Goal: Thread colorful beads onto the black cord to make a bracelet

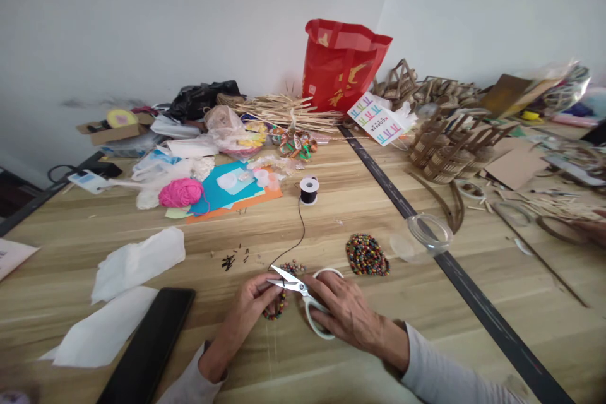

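Observation:
My right hand (pixel 345 312) grips white-handled scissors (pixel 303 293), blades parted and pointing left. My left hand (pixel 246 312) pinches a loop of coloured beads (pixel 279 309) strung on black cord (pixel 298 233), right at the blade tips. The cord runs up the table to a black thread spool (pixel 309 190). A pile of mixed coloured beads (pixel 367 255) lies just right of the scissors. Small dark cord scraps (pixel 231 259) lie to the left of my hands.
A black phone (pixel 151 344) and white tissue sheets (pixel 137 262) lie at the front left. Pink yarn (pixel 181 192), coloured paper, a red bag (pixel 343 66), bamboo sticks and woven baskets crowd the back. A clear plastic lid (pixel 430 231) sits right. Another person's hand (pixel 591 227) shows far right.

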`<state>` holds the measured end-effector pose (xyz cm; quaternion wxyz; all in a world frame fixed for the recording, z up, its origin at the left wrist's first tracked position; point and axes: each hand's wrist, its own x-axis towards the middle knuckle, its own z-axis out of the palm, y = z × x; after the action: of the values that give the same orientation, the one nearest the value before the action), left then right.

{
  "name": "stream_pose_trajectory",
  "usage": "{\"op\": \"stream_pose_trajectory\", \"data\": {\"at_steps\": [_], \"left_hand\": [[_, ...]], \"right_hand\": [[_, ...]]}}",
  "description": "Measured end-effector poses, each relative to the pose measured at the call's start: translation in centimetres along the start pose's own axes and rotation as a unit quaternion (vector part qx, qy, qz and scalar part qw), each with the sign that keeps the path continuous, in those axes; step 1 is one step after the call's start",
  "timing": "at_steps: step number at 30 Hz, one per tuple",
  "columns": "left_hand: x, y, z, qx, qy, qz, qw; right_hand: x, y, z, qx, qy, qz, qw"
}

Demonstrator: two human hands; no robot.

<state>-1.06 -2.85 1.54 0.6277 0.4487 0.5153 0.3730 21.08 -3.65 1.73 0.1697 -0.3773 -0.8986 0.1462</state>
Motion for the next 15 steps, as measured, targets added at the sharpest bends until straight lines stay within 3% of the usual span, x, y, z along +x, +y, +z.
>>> {"op": "stream_pose_trajectory", "data": {"at_steps": [15], "left_hand": [[0.1, -0.14, 0.03, 0.003, -0.011, 0.003, 1.0]], "right_hand": [[-0.05, -0.03, -0.01, -0.027, 0.013, -0.022, 0.999]]}}
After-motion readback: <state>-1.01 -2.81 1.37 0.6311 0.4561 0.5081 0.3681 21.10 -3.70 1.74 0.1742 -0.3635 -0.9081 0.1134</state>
